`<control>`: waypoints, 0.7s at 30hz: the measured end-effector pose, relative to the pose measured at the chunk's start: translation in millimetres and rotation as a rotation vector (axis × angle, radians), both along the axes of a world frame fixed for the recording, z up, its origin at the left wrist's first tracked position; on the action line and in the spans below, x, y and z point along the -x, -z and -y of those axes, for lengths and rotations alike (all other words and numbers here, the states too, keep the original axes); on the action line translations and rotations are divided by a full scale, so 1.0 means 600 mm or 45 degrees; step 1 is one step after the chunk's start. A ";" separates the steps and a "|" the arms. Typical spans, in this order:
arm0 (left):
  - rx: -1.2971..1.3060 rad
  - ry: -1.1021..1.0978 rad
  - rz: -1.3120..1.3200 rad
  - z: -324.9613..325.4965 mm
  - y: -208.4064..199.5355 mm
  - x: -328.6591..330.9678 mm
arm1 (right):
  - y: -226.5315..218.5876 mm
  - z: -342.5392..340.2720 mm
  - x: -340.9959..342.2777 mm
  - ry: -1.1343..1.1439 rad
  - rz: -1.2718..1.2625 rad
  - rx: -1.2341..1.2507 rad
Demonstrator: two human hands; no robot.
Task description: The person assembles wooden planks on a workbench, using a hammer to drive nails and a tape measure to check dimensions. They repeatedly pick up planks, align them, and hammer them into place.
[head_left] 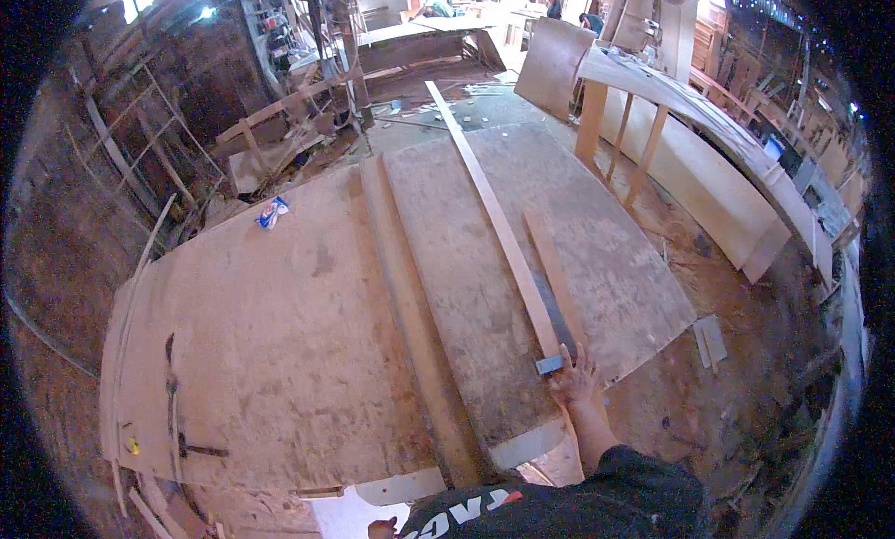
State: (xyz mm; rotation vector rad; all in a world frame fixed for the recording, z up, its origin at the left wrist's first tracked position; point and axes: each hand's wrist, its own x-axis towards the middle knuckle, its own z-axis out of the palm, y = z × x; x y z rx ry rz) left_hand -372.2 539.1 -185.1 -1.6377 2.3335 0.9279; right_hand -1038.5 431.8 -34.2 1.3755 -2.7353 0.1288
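Right hand [575, 380], fingers spread flat, presses the near end of the long wooden batten [494, 217] onto the plywood sheet [466, 287], apparently steadying it; left hand [380, 529] barely visible, grip indeterminable.

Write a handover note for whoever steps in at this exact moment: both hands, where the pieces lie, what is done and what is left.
Right hand: open, fingers spread, pressing at the near end of the long wooden strip, beside a small grey block.
Left hand: barely in view at the bottom edge; grip unclear.
Strip lies lengthwise along the large worn board, running away from the person. A shorter strip lies just to its right.
Blue-and-white packet sits on the left board.
Done: strip laid out on the board.
Left: cannot tell whether the strip is fixed or marked; check before moving it.
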 end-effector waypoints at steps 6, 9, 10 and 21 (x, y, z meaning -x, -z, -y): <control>0.153 -0.080 -0.039 -0.005 -0.013 -0.015 | -0.069 0.031 0.032 0.033 0.176 0.105; 0.474 0.037 -0.074 -0.011 -0.041 -0.008 | -0.002 0.042 0.106 0.101 0.032 0.075; 0.093 -0.609 -0.382 -0.019 -0.053 0.012 | 0.019 0.046 0.131 0.142 0.038 0.033; -0.505 -1.423 -0.231 -0.022 -0.116 0.023 | 0.061 0.085 0.249 0.104 0.054 -0.123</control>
